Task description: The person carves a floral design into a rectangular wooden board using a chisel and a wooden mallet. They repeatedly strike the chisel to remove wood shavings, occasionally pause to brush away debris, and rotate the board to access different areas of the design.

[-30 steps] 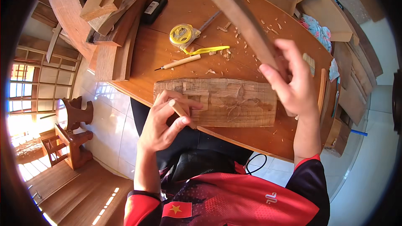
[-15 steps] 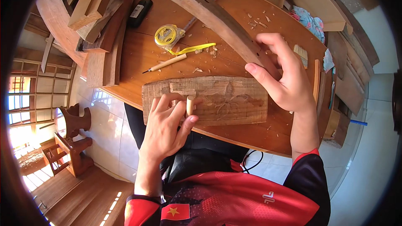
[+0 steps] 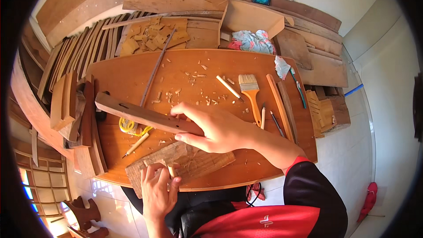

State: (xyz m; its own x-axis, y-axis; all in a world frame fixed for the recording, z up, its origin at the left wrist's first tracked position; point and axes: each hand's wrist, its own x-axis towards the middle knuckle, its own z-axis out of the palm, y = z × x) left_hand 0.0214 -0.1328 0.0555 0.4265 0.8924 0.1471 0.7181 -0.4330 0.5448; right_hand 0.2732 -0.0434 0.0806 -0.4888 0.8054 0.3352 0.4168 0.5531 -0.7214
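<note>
At the near edge of the table lies a thick wooden board (image 3: pixel 213 161) with a shallow carving, tilted so its right end points away from me. My left hand (image 3: pixel 158 191) rests at its near left part, fingers closed round a carving tool (image 3: pixel 172 170) with a pale wooden handle; its tip is hidden. Above the board, my right hand (image 3: pixel 213 128) grips one end of a long, slightly curved wooden bar (image 3: pixel 139 115) with slots cut in it. The bar reaches left, partly covering a yellow tape measure (image 3: pixel 127 125). Another carving tool (image 3: pixel 136 145) lies beside the board.
Wood chips (image 3: pixel 207 101) are scattered over the table (image 3: pixel 185 64). To the right lie a paintbrush (image 3: pixel 250 92), a pale-handled tool (image 3: pixel 228 87), a pencil (image 3: pixel 277 124) and wooden strips (image 3: pixel 282 105). Stacked timber (image 3: pixel 66 101) crowds the left edge; an open cardboard box (image 3: pixel 251 15) stands beyond.
My view has shifted toward the far side of the table. The right hand has carried the bar left, over the tape measure. The board now sits at an angle, my left hand still on the tool.
</note>
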